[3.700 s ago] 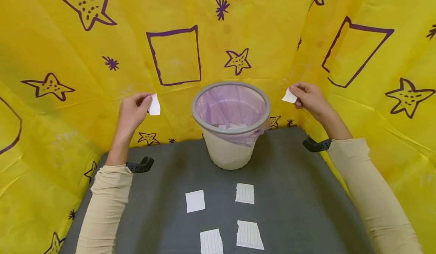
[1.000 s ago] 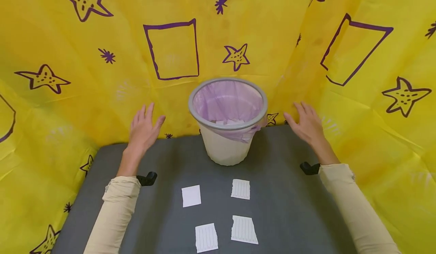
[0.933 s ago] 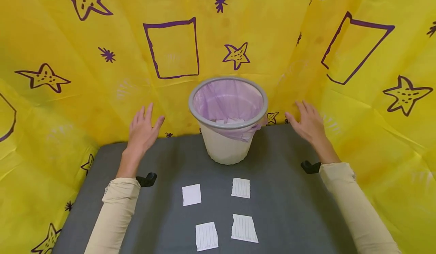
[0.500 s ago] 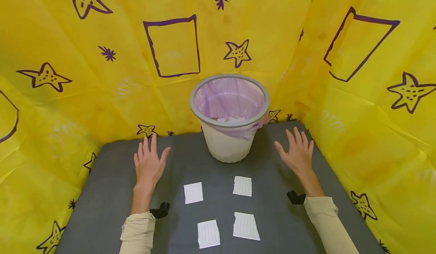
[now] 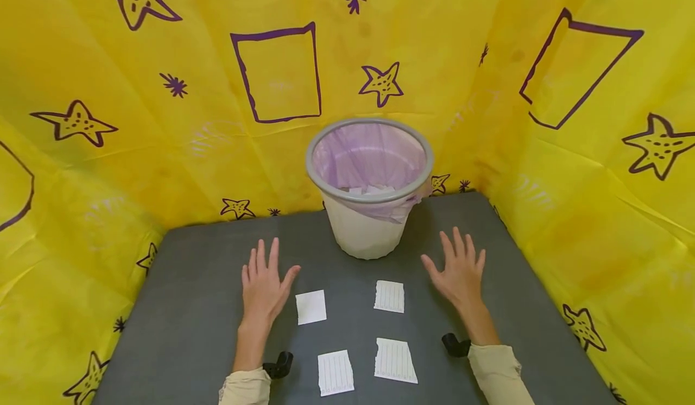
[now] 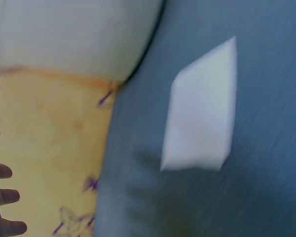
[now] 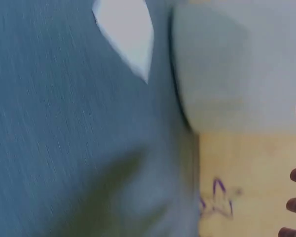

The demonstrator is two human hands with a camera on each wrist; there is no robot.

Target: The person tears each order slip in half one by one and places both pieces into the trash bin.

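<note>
My left hand (image 5: 263, 287), fingers spread and holding nothing, is over the table just left of a plain white paper piece (image 5: 311, 307). On the other side my right hand (image 5: 460, 272), likewise spread, is to the right of a torn lined paper piece (image 5: 389, 296). Nearer the front lie two more lined pieces, a left one (image 5: 335, 373) and a right one (image 5: 396, 361). The left wrist view has a blurred white paper (image 6: 200, 111) below the fingers; in the right wrist view a paper (image 7: 127, 32) shows near the bin's base.
A whitish bin (image 5: 366, 233) with a grey rim and purple liner stands at the back of the dark grey table (image 5: 190, 308). White paper scraps (image 5: 371, 190) lie inside it. Yellow cloth (image 5: 179, 151) with purple drawings hangs behind and along both sides.
Both hands pinched a paper piece beside the bin in the oldest frame. Later they are spread with nothing held, and have since come down toward the front and inward.
</note>
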